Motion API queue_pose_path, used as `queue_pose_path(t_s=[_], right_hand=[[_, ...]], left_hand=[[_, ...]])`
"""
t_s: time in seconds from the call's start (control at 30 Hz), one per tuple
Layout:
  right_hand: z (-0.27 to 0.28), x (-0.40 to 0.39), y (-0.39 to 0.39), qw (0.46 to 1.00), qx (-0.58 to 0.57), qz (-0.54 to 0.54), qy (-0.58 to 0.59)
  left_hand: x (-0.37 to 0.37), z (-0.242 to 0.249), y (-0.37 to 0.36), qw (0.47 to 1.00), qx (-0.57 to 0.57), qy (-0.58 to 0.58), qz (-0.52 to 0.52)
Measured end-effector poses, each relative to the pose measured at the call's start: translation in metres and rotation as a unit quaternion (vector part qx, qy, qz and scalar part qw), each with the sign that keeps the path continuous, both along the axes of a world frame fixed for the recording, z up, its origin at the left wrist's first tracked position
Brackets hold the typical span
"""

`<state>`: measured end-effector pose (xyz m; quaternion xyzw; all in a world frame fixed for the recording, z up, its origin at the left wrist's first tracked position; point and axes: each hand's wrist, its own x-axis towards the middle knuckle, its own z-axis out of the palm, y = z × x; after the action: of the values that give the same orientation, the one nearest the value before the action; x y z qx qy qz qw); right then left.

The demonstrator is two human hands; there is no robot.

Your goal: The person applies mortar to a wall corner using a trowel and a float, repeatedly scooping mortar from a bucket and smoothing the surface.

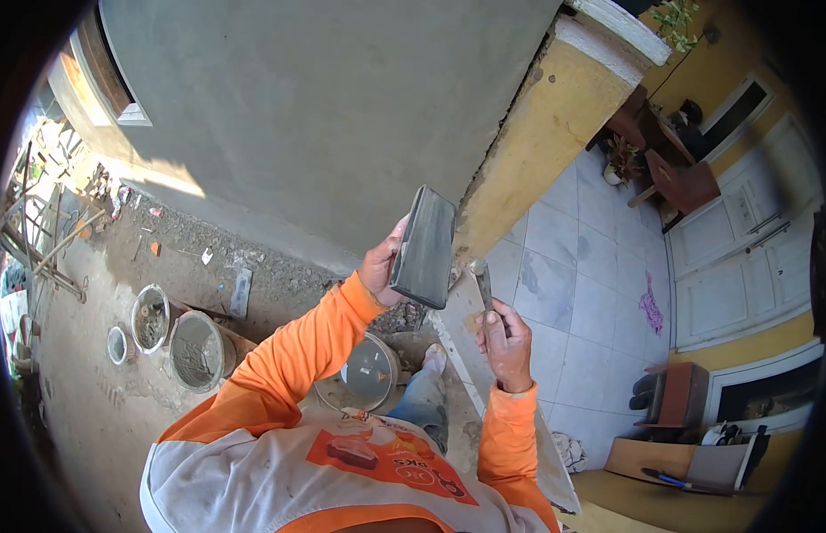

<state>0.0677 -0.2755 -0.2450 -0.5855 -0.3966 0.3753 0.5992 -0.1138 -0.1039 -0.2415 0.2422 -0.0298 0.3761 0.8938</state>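
My left hand (pixel 383 264) grips a dark, flat rectangular plastering float (pixel 429 249) from behind. Its smooth face is turned toward my right side, in front of the grey plastered wall (pixel 333 115). My right hand (pixel 505 345) is closed around the handle of a narrow metal tool (pixel 485 286), with a pale lump at its upper end. This tool points up, slightly apart from the lower right edge of the float. I cannot make out the exact kind of the narrow tool. Behind both hands stands the wall's yellow corner strip (pixel 542 115).
Several buckets stand on the left ground, among them a mortar-coated bucket (pixel 198 351); a water bucket (pixel 368 371) is by my leg. To the right is a tiled porch (pixel 555 284) with a raised edge, chairs (pixel 684 182) and a white door (pixel 750 258). Rubble lines the wall's foot.
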Motion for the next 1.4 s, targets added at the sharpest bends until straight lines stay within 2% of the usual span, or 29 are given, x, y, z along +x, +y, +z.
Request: queue_pose_path(t_s=[0.1,0.4,0.53,0.63,0.8,0.93,1.0,1.03,1.1,1.23,1.33,1.4], right_hand=[[0.012,-0.004,0.005,0.999,-0.012,0.029,-0.03],[0.02,-0.006,0.009,0.977,0.03,0.085,-0.192],[0.019,-0.007,0.012,0.969,0.047,0.081,-0.231],[0.024,-0.01,0.013,0.949,0.071,0.068,-0.301],[0.004,-0.006,0.002,0.912,0.104,0.095,-0.385],[-0.003,-0.005,-0.007,0.929,0.021,0.067,-0.364],[0.005,-0.007,-0.001,0.972,0.047,0.001,-0.231],[0.016,-0.011,0.003,0.973,0.044,-0.003,-0.228],[0.039,-0.016,0.015,0.951,0.108,0.007,-0.29],[0.047,-0.021,0.025,0.927,0.151,0.018,-0.343],[0.04,-0.015,0.014,0.917,0.106,0.05,-0.381],[0.028,-0.003,0.005,0.878,0.064,0.096,-0.465]], left_hand=[[-0.011,0.002,-0.005,0.998,0.038,0.048,0.025],[-0.025,0.0,-0.007,0.997,0.059,0.042,-0.005],[-0.026,0.002,-0.007,0.995,0.068,0.067,0.003],[-0.025,0.003,-0.007,0.996,0.072,0.058,0.017],[-0.029,-0.004,-0.005,0.999,0.004,0.024,0.023],[-0.037,-0.003,-0.002,0.999,-0.033,0.005,-0.013],[-0.036,-0.009,0.0,0.999,-0.028,-0.013,-0.041],[-0.035,-0.011,-0.003,0.998,-0.03,-0.01,-0.046],[-0.031,-0.013,-0.005,0.999,-0.033,0.024,-0.035],[-0.031,-0.015,-0.008,0.999,-0.027,0.016,-0.032],[-0.038,-0.022,-0.002,0.999,-0.044,0.003,-0.025],[-0.045,-0.024,0.003,0.998,-0.036,-0.024,-0.045]])
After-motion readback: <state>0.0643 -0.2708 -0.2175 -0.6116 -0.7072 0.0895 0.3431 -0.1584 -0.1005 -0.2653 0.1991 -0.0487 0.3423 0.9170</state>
